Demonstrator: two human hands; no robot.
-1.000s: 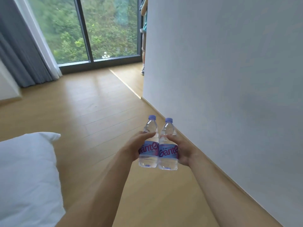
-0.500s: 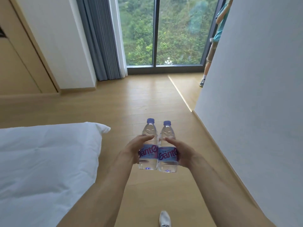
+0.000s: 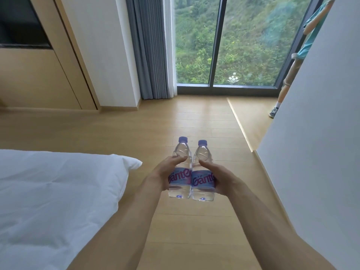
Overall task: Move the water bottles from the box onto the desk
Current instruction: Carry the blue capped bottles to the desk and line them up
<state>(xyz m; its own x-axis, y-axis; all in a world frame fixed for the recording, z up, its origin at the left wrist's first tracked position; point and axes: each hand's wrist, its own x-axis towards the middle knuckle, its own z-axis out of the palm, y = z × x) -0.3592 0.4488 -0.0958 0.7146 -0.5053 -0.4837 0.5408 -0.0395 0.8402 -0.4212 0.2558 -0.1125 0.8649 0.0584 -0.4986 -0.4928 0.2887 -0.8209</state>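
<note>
2 water bottles (image 3: 191, 172) are held upright, caps up, touching side by side, gripped by left hand (image 3: 165, 172) and right hand (image 3: 220, 177) above the floor (image 3: 194, 230); bed (image 3: 58, 191) at left, wall (image 3: 311, 152) at right.

place: bedroom, home or hotel | evidence: white bedding (image 3: 54, 193), grey curtain (image 3: 150, 47), floor-to-ceiling window (image 3: 224, 39), wooden floor (image 3: 194, 121), wood wall panelling (image 3: 35, 78)

Clear bottles (image 3: 191, 172) with purple caps, pink-lettered labels; white duvet (image 3: 54, 195); grey curtain (image 3: 150, 47).

Soft daylight from the window (image 3: 233, 41) fills the room brightly; edges bow from wide-angle distortion, shadows faint.
</note>
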